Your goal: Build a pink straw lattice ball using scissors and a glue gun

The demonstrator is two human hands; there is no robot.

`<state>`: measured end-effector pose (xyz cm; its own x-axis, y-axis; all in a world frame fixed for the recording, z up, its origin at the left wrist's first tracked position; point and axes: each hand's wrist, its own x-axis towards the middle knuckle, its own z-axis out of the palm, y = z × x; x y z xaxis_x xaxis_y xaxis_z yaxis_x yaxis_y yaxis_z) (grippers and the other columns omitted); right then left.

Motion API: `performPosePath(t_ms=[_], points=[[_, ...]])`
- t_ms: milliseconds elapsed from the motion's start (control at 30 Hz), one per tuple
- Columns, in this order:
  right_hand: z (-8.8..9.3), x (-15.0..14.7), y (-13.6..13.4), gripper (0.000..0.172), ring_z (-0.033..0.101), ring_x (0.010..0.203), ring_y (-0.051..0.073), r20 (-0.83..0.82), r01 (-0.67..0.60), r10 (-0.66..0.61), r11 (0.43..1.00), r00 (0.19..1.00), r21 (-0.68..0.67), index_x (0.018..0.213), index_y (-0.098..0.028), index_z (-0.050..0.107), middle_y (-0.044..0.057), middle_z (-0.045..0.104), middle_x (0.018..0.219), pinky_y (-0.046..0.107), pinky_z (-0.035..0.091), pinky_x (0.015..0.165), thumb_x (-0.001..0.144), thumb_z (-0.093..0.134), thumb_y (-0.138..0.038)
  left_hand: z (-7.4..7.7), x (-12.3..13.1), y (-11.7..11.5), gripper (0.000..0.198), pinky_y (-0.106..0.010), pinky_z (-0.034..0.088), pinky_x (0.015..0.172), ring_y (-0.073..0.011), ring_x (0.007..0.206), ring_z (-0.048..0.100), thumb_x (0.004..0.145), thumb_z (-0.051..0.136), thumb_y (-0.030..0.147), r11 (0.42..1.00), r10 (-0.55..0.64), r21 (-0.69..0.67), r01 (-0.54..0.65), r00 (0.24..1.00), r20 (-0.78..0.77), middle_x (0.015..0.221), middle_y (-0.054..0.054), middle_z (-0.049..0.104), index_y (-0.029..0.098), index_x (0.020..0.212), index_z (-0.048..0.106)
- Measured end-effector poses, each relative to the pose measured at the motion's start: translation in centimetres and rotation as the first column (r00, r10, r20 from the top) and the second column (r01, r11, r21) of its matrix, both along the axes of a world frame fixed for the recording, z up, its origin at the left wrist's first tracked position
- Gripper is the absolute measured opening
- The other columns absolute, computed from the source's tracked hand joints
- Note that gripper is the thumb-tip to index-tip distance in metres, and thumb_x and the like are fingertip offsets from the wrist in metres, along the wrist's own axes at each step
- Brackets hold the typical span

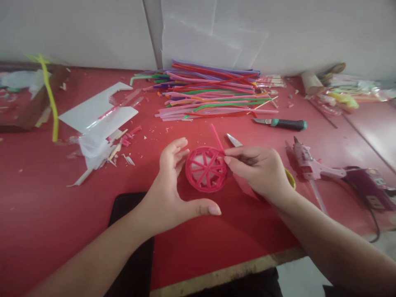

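Note:
A round pink spoked wheel (210, 167) is held up over the red table, with a whitish patch showing between its spokes. My right hand (260, 167) pinches its right rim between thumb and fingers. From the same spot a thin pink strip (217, 137) sticks up and back; whether the fingers grip it too I cannot tell. My left hand (173, 185) is open at the wheel's left, fingers curved and thumb stretched out in front of it. Beneath my right hand lie scissors, only a blade (234, 141) and part of a yellow handle (290, 178) showing.
Coloured sticks (213, 90) are heaped at the back. A utility knife (281, 123) lies behind my right hand, a glue gun (309, 159) to its right. White sheet scraps (93, 111) and trimmings spread leftward. A black flat device (136, 247) lies under my left forearm.

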<state>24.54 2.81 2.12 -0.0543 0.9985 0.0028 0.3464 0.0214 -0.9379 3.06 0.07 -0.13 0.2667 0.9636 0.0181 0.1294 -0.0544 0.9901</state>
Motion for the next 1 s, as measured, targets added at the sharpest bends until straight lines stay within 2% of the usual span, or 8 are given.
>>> performPosePath(t_ms=[133,200,300,433,600,733,900,1000], points=[[0.5,-0.5,-0.1,0.008,0.071,0.06,0.017,-0.103,0.117,-0.109,0.991,0.989,0.068,0.08,-0.024,0.079,-0.001,0.076,0.069,0.03,0.06,0.058,0.075,0.073,-0.021,-0.1,-0.3,0.5,0.083,-0.052,0.038,0.119,-0.034,0.149,0.034,0.079,0.065,0.072,0.982,0.078,-0.184,-0.042,0.978,0.194,0.157,-0.014,0.036,0.03,0.142,0.033],[0.6,-0.8,-0.2,0.008,0.071,0.061,0.017,-0.153,0.166,-0.152,0.983,0.976,0.079,0.079,-0.024,0.078,-0.001,0.076,0.069,0.03,0.06,0.058,0.074,0.074,-0.02,0.0,-0.3,0.8,0.075,-0.051,0.045,0.115,-0.0343,0.143,0.044,0.079,0.069,0.068,0.967,0.114,-0.248,-0.052,0.964,0.242,0.15,-0.014,0.047,0.029,0.136,0.041],[0.3,-0.8,-0.3,0.008,0.07,0.061,0.016,-0.227,0.199,-0.181,0.978,0.957,0.059,0.079,-0.025,0.077,-0.001,0.075,0.068,0.029,0.06,0.057,0.073,0.075,-0.019,0.6,0.0,1.1,0.067,-0.049,0.056,0.103,-0.0338,0.129,0.059,0.075,0.08,0.054,0.955,0.086,-0.297,0.011,0.946,0.313,0.139,-0.012,0.059,0.028,0.127,0.047],[-0.2,-0.3,-0.2,0.008,0.068,0.057,0.015,-0.33,0.131,-0.134,0.991,0.934,-0.032,0.083,-0.024,0.076,-0.001,0.074,0.067,0.03,0.06,0.058,0.076,0.076,-0.027,1.4,0.3,1.0,0.062,-0.048,0.064,0.088,-0.0327,0.116,0.067,0.075,0.082,0.043,0.93,0.083,-0.364,0.045,0.941,0.329,0.136,-0.012,0.061,0.027,0.126,0.051],[0.1,0.2,0.1,0.013,0.068,0.055,0.015,-0.379,0.017,-0.065,0.992,0.923,-0.128,0.081,-0.023,0.074,-0.001,0.073,0.065,0.031,0.062,0.059,0.073,0.08,-0.03,1.2,0.3,1.1,0.047,-0.043,0.062,0.094,-0.0309,0.127,0.06,0.081,0.077,0.034,0.972,0.095,-0.233,-0.019,0.943,0.318,0.139,-0.008,0.061,0.028,0.123,0.057],[0.6,0.1,0.4,0.016,0.068,0.051,0.015,-0.432,-0.003,-0.07,0.986,0.899,-0.166,0.075,-0.021,0.071,-0.002,0.072,0.06,0.029,0.062,0.056,0.068,0.083,-0.029,0.6,0.3,1.1,0.041,-0.037,0.062,0.088,-0.0248,0.113,0.068,0.083,0.076,0.037,0.961,0.222,-0.219,-0.168,0.942,0.251,0.132,-0.006,0.063,0.028,0.118,0.058],[-0.1,-0.2,0.3,0.018,0.072,0.057,0.016,-0.408,0.039,-0.095,0.989,0.908,-0.143,0.076,-0.023,0.069,-0.003,0.072,0.064,0.031,0.064,0.061,0.07,0.083,-0.032,0.5,0.2,1.1,0.022,-0.032,0.059,0.085,-0.017,0.091,0.069,0.083,0.075,0.038,0.947,0.31,-0.132,-0.294,0.941,0.132,0.1,-0.002,0.069,0.021,0.086,0.062],[-0.6,-0.4,0.2,0.02,0.073,0.058,0.016,-0.413,0.047,-0.108,0.987,0.904,-0.154,0.077,-0.022,0.068,-0.003,0.072,0.064,0.032,0.064,0.063,0.071,0.083,-0.033,0.8,0.0,0.9,0.021,-0.027,0.057,0.071,-0.014,0.075,0.066,0.086,0.072,0.04,0.941,0.325,-0.097,-0.324,0.946,-0.002,0.078,0.0,0.068,0.021,0.081,0.066]])
